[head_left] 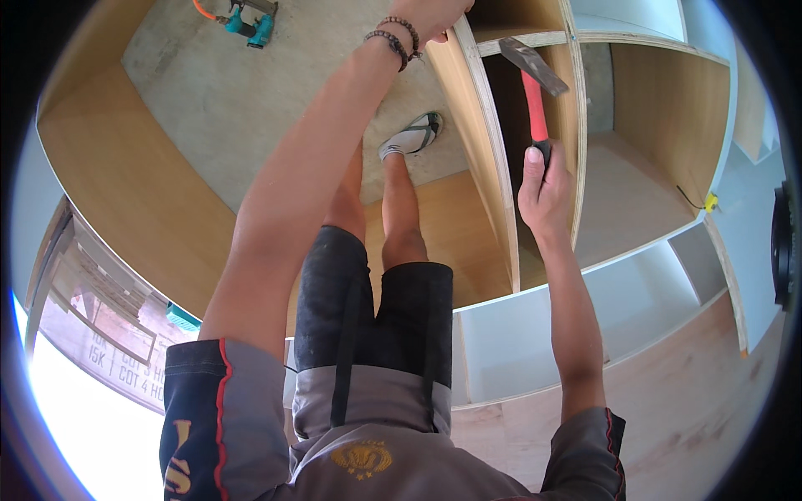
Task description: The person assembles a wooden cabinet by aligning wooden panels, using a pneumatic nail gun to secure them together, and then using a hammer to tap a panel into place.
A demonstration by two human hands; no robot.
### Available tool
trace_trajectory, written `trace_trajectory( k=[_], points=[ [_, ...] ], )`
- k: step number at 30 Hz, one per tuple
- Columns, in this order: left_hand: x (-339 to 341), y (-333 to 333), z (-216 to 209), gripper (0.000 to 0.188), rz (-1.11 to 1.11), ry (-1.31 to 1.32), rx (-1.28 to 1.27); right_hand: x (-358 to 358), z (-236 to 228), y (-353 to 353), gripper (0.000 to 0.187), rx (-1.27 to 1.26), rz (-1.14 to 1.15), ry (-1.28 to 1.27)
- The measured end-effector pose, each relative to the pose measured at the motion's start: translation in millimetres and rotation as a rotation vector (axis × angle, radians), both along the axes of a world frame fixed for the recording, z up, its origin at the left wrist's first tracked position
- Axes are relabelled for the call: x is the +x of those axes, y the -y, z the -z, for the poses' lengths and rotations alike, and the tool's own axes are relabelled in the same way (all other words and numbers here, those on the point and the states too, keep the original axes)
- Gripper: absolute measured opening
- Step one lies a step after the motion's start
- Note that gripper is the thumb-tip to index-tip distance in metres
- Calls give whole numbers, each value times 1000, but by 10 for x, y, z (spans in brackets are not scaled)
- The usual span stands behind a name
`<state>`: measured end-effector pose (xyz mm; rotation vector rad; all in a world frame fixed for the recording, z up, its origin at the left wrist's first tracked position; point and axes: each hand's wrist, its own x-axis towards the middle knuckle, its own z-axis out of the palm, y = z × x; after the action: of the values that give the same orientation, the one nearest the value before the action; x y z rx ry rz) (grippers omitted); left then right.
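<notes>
My right hand [547,196] grips a hammer [537,108] by its red and black handle, the thumb lying along it. The dark metal head points up and away, over the narrow compartment of a wooden cabinet [576,150]. At the top edge of the view, my left hand [428,15] is beside the far end of an upright plywood panel [480,125]. Its fingers look curled, with a fingertip showing underneath; the frame's edge cuts off part of it, and what they hold is hidden. Two beaded bracelets circle that wrist.
A teal nail gun [251,29] with an orange hose lies on the concrete floor [309,92] at the far left. I stand inside a wooden frame, its wide side panel [125,159] to my left. A yellow tag [711,203] on a black cord hangs at the right compartment.
</notes>
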<state>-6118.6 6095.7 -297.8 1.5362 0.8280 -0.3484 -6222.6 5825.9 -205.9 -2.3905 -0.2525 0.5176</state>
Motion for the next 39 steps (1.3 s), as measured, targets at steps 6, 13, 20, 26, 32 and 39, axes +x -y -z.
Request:
trace_trajectory(
  k=[6,13,20,26,32,39],
  points=[
    [44,12,-33,115,50,-16,-34,45,88,-17,33,-283,-59,-86],
    [11,-28,54,110,21,4,24,49,-86,-112,37,-58,24,-5],
    [33,18,162,116,44,-1,-70,74,64,-53,37,-350,-69,-66],
    [13,21,88,114,-5,55,33,73,-116,-107,39,-134,34,-58],
    [37,-4,107,112,50,-22,-47,76,-36,-133,40,-389,-53,-101],
    [-46,39,-80,114,93,-34,-151,156,-175,-133,41,-318,-35,-145]
  ],
)
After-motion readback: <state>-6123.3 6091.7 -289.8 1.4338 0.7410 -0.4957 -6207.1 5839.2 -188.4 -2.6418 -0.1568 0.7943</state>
